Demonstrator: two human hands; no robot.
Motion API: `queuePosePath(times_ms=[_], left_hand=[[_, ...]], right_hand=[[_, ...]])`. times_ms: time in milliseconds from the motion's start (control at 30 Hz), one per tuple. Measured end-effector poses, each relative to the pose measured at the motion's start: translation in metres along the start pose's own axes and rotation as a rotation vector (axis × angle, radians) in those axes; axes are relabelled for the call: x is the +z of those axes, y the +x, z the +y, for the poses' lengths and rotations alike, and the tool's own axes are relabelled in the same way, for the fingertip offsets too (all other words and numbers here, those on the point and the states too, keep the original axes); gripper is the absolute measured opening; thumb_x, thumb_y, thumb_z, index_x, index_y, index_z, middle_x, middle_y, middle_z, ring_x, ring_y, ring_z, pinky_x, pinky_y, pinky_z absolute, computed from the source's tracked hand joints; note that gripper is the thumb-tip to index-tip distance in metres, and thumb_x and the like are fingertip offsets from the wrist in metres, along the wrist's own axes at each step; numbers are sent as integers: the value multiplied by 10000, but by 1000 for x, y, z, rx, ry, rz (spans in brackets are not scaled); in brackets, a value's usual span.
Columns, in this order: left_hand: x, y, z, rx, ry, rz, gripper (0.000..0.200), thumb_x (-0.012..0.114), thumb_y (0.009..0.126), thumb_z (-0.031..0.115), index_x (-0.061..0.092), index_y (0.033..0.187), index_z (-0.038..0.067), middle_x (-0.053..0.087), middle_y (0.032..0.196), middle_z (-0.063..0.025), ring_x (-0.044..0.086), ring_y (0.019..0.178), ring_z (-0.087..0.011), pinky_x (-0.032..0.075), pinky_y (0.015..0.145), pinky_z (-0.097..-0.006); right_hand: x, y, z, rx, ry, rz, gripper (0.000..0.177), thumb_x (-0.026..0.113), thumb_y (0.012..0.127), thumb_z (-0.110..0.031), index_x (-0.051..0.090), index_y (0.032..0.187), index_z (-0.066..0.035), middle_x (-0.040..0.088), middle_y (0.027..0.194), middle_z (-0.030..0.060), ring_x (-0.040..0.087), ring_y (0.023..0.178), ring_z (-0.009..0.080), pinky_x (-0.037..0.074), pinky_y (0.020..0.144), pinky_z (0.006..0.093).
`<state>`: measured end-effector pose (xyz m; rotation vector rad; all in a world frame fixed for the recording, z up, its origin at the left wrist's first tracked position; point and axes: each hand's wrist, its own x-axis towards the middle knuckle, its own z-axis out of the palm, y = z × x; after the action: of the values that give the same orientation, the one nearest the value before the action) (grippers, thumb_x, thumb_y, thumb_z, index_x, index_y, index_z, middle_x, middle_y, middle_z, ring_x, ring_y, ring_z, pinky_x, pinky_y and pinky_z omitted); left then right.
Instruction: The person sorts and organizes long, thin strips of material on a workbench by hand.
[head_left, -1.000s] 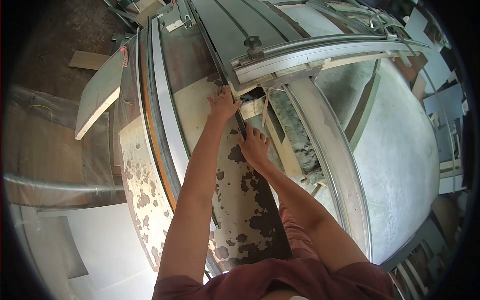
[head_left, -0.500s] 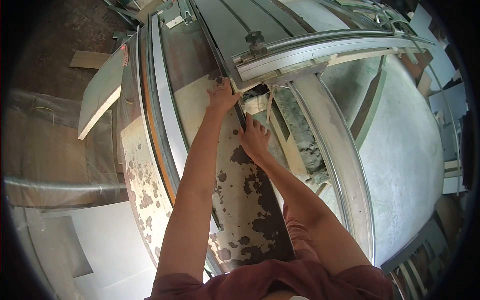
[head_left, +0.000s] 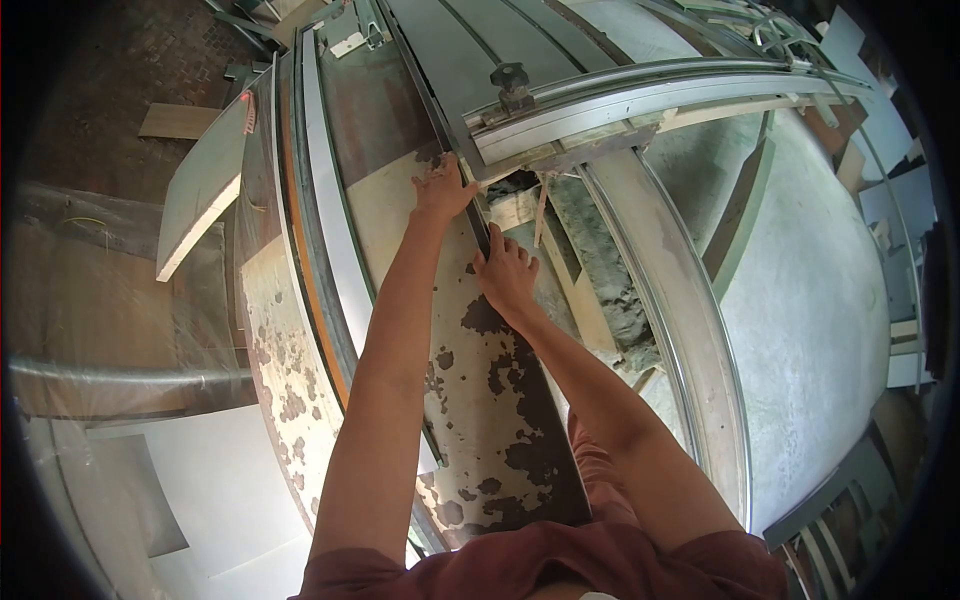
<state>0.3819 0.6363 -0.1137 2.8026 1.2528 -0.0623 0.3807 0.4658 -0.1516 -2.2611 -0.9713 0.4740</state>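
My left hand (head_left: 443,190) lies on a table panel (head_left: 455,380) with peeling paint, its fingers spread and its thumb at a long dark strip (head_left: 425,92). That strip runs away from me along the table's edge, beside a grey grooved table (head_left: 470,75). Nearer to me, my right hand (head_left: 508,275) is closed at the near end of the strip, with curled fingers and the index finger along it. The strip's underside is hidden.
An aluminium fence rail (head_left: 640,100) with a black knob (head_left: 511,85) crosses the grooved table. To the right, a metal-edged rail (head_left: 690,290) curves past an open frame with wood pieces (head_left: 585,310). A pale board (head_left: 205,195) leans at left near plastic sheeting (head_left: 120,300).
Both hands have shifted very slightly away from me and to the left along the strip. The surroundings look the same.
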Motion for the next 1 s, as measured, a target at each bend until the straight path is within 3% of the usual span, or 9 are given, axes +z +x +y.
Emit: queuePosePath(times_ms=[67, 1000], left_hand=[[-5, 1, 3, -62, -4, -135, 751, 524, 804, 450, 201, 1343, 41, 275, 1390, -136, 264, 1280, -321, 221, 1007, -579], [0, 8, -2, -43, -18, -104, 779, 512, 809, 479, 177, 1359, 41, 293, 1380, -142, 318, 1246, -340, 234, 1003, -584]], right_hand=[[0, 0, 0, 0, 2, 2, 531, 497, 835, -335, 322, 1299, -147, 492, 1157, 139, 447, 1107, 331, 254, 931, 569], [2, 7, -1, 9, 3, -4, 515, 490, 840, -343, 329, 1292, -157, 497, 1162, 141, 468, 1090, 328, 266, 923, 563]])
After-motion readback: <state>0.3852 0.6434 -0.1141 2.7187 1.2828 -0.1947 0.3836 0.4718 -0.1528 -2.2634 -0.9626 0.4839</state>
